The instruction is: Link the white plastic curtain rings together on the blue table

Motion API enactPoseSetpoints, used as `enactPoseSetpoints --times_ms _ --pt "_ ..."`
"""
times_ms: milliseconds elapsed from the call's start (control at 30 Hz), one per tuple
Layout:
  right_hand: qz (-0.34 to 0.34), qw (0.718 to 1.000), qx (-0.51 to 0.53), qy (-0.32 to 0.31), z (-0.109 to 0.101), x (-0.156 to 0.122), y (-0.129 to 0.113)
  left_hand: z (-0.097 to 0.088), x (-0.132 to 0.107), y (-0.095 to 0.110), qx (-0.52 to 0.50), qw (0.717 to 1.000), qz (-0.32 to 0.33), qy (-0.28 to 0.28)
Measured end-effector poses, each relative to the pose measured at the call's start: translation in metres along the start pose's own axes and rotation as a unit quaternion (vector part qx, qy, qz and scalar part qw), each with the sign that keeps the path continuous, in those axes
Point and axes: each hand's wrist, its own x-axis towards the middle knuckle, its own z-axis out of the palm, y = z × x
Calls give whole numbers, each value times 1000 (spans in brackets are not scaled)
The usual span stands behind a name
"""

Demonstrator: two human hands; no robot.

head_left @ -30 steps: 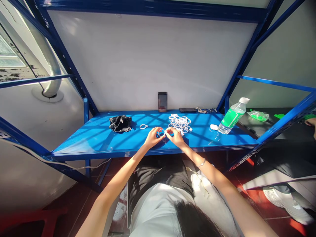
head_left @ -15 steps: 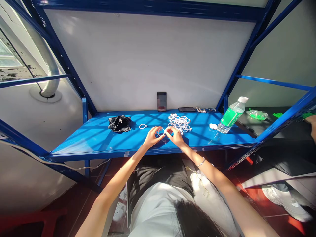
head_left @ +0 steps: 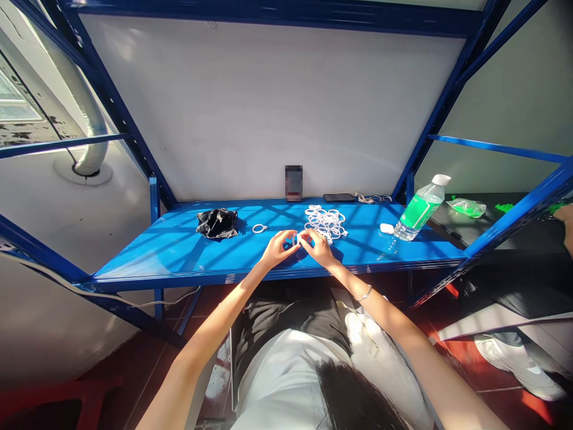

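Over the front of the blue table, my left hand (head_left: 280, 249) and my right hand (head_left: 316, 246) meet around a small white ring (head_left: 295, 239). Fingers of both hands pinch it, one hand on each side, and part of it is hidden behind the fingertips. A heap of similar white rings (head_left: 329, 222) lies just beyond my right hand. One separate white ring (head_left: 259, 229) with a small knob rests to the left, past my left hand. Farther left sits a crumpled black plastic bag (head_left: 217, 224).
A water bottle (head_left: 419, 209) with a green label stands at the right, beside a small white case (head_left: 386, 229). Against the wall are an upright dark device (head_left: 293, 183), a flat phone (head_left: 339, 197) and a cable (head_left: 371, 198). Blue metal posts frame the table (head_left: 147, 260).
The white ring between my hands has turned from a rounder view to a narrower, more edge-on one. My hands stay in nearly the same place.
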Motion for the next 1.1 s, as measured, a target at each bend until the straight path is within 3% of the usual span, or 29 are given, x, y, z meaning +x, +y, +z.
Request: enactPoseSetpoints --times_ms 300,667,1100 --pt "27 999 21 -1 -1 2 -1 -1 0 2 10 1000 -4 0" --pt "14 1000 26 7 -1 2 -1 1 -1 -1 5 999 31 7" --pt "-7 999 30 12 -1 2 -4 1 -1 -1 -5 1000 27 -10"
